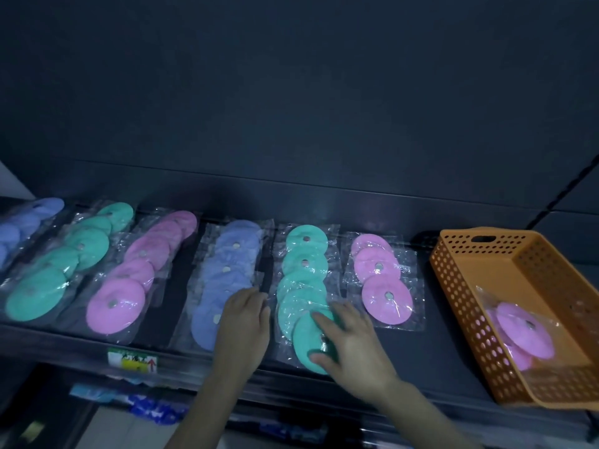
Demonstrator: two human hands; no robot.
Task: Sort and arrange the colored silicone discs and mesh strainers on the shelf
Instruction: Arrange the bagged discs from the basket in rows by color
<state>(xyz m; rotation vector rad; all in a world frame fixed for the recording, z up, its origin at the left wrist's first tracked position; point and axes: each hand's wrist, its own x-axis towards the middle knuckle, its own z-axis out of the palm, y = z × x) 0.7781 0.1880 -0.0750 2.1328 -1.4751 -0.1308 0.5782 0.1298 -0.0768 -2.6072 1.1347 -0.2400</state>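
Loosely, straight-fingered, left hand [243,319] rests on blue discs [233,254], right hand [346,338] on green discs [304,264]; rows run near-to-far across the dark shelf [453,351].

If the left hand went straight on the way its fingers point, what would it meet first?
Probably the bagged blue discs farther up the row: the left hand lies at that row's near end, fingers pointing along it. Height above them is unclear.

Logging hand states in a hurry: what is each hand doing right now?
Left hand: open, fingers resting on the bagged blue silicone discs.
Right hand: open, fingers spread flat on the front teal silicone disc.
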